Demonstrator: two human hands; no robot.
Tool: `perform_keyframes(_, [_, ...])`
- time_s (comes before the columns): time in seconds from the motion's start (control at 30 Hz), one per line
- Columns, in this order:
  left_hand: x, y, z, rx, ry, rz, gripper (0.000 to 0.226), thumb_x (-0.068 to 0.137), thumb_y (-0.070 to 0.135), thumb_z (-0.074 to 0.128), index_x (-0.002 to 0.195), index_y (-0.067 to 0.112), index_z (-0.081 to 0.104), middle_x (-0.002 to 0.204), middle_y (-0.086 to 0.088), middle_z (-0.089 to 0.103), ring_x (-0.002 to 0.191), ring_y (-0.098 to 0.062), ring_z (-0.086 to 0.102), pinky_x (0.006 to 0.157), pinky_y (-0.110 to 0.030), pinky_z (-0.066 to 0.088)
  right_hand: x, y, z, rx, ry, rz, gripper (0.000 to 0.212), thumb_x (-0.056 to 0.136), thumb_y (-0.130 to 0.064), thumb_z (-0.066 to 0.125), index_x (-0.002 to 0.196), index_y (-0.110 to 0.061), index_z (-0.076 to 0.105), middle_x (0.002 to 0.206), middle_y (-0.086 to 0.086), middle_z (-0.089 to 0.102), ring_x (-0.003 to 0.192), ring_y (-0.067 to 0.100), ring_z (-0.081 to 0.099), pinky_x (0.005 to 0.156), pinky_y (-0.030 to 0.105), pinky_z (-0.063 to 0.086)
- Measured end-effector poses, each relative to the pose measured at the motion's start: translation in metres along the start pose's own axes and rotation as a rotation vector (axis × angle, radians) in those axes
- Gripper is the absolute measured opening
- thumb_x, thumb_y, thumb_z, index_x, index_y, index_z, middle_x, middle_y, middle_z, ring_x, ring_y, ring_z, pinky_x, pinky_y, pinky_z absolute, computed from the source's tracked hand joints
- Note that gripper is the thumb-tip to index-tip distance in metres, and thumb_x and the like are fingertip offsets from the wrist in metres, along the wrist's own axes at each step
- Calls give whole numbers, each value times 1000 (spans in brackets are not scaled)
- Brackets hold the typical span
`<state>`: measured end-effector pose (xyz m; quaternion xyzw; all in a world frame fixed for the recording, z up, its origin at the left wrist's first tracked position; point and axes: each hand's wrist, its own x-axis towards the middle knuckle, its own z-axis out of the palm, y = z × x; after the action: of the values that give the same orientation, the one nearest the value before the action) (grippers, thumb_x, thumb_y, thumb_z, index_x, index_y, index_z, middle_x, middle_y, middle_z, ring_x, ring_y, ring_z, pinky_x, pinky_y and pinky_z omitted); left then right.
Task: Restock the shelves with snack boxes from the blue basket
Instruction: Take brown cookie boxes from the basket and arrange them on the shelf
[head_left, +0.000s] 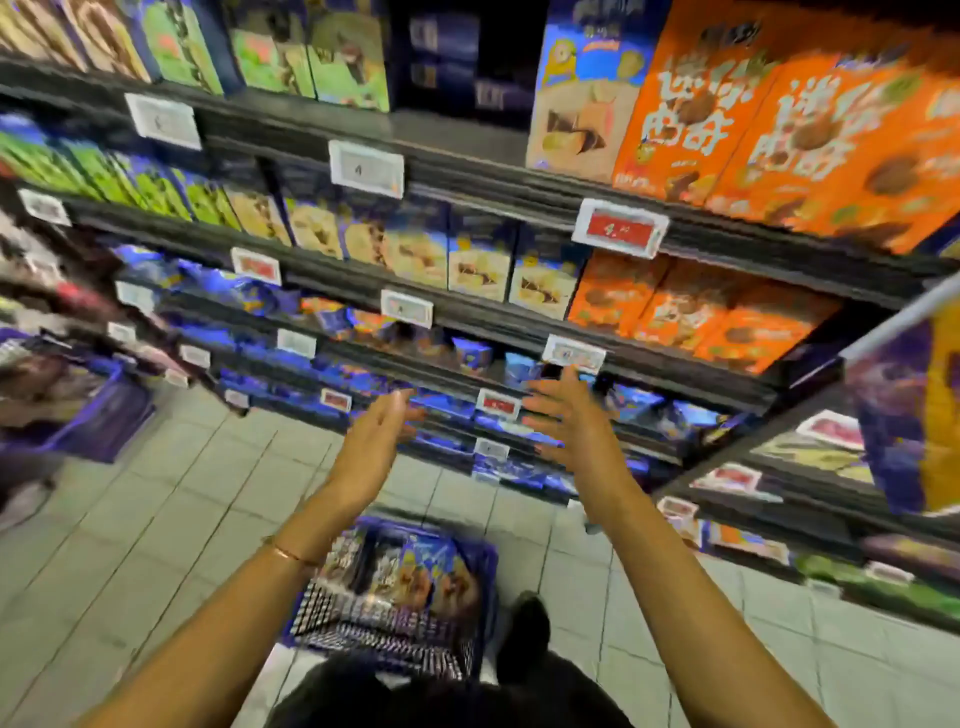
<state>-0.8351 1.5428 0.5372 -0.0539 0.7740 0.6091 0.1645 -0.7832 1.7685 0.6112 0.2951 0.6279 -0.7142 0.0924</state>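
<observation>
Left hand: your left hand (374, 447) is raised in front of the lower shelves (493, 330), fingers straight, palm turned inward, holding nothing.
Right hand: your right hand (576, 426) mirrors it, spread and empty, palm facing the left one. The gap between them looks suited to taking a box by its two sides.
Basket: the blue basket (384, 636) sits on the floor tiles (156, 519) between your forearms, just by your shoe (524, 634), probably so each pick is a short reach down.
Snack boxes: several snack boxes (410, 571) stand packed on end at the basket's far side, none lifted yet.
Shelf stock: cream-and-blue boxes (478, 270) and orange boxes (701, 317) face outward in rows above your hands.
Step in hand: you appear to be between picks, with stock left to shelve.
Caution: the lower shelves are blurred, so I cannot tell which slot needs filling.
</observation>
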Motion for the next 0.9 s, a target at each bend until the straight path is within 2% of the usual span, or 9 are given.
perform_keyframes(0.13, [-20, -85, -51, -103, -3, -300, 55, 109, 55, 29, 138, 17, 57, 133, -11, 66, 100, -23, 67, 81, -37, 45, -2, 82, 32, 5, 38, 162, 56, 100, -63, 38, 124, -19, 63, 124, 4, 69, 104, 19, 64, 88, 39, 48])
perform_keyframes(0.27, [-39, -140, -91, -58, -30, -431, 53, 107, 60, 28, 125, 20, 58, 122, -9, 69, 95, -24, 65, 78, -36, 44, -13, 154, 62, 182, 145, 301, 59, 96, -71, 39, 113, -20, 64, 121, 5, 70, 112, 24, 65, 84, 37, 47])
perform_keyframes(0.37, [-55, -177, -109, -54, -82, -542, 60, 107, 62, 30, 124, 16, 64, 115, -11, 68, 94, -25, 62, 77, -36, 44, -24, 210, 77, 270, 204, 388, 65, 94, -73, 39, 119, -17, 62, 128, 9, 68, 117, 27, 64, 92, 40, 47])
perform_keyframes(0.47, [-70, -210, -118, -76, -123, -625, 66, 107, 61, 30, 133, 11, 63, 115, -15, 67, 94, -27, 66, 73, -32, 54, -36, 262, 90, 277, 250, 447, 61, 95, -72, 39, 109, -18, 63, 111, 7, 71, 97, 22, 68, 79, 37, 50])
perform_keyframes(0.6, [-82, -254, -120, -93, -72, -678, 54, 106, 58, 37, 115, 13, 67, 79, -1, 78, 61, -13, 74, 49, -24, 56, -38, 318, 110, 322, 226, 564, 60, 98, -69, 35, 93, -18, 65, 84, 4, 60, 69, 18, 56, 63, 28, 42])
perform_keyframes(0.73, [-76, -313, -117, -113, -34, -704, 50, 107, 54, 40, 120, 11, 64, 92, -7, 74, 58, -7, 73, 44, -20, 53, -16, 378, 132, 305, 93, 622, 57, 100, -66, 34, 97, -18, 63, 65, 1, 69, 53, 14, 67, 47, 20, 52])
perform_keyframes(0.8, [-60, -346, -113, -135, -54, -716, 58, 107, 56, 37, 125, 8, 63, 113, -15, 72, 84, -20, 75, 60, -26, 60, 8, 411, 143, 234, 95, 639, 64, 98, -70, 35, 117, -17, 64, 91, 1, 78, 79, 17, 75, 67, 28, 60])
perform_keyframes(0.87, [-43, -384, -112, -120, -42, -721, 68, 106, 62, 33, 124, 5, 64, 124, -16, 69, 106, -32, 69, 86, -37, 60, 36, 445, 156, 151, 55, 678, 76, 97, -74, 31, 134, -14, 59, 132, 9, 64, 114, 24, 63, 98, 36, 51])
perform_keyframes(0.9, [-35, -401, -111, -123, -40, -720, 72, 105, 63, 34, 128, 2, 65, 128, -20, 68, 113, -35, 67, 98, -45, 57, 48, 461, 161, 133, 26, 698, 77, 97, -74, 28, 132, -13, 60, 142, 12, 56, 117, 25, 57, 99, 36, 47])
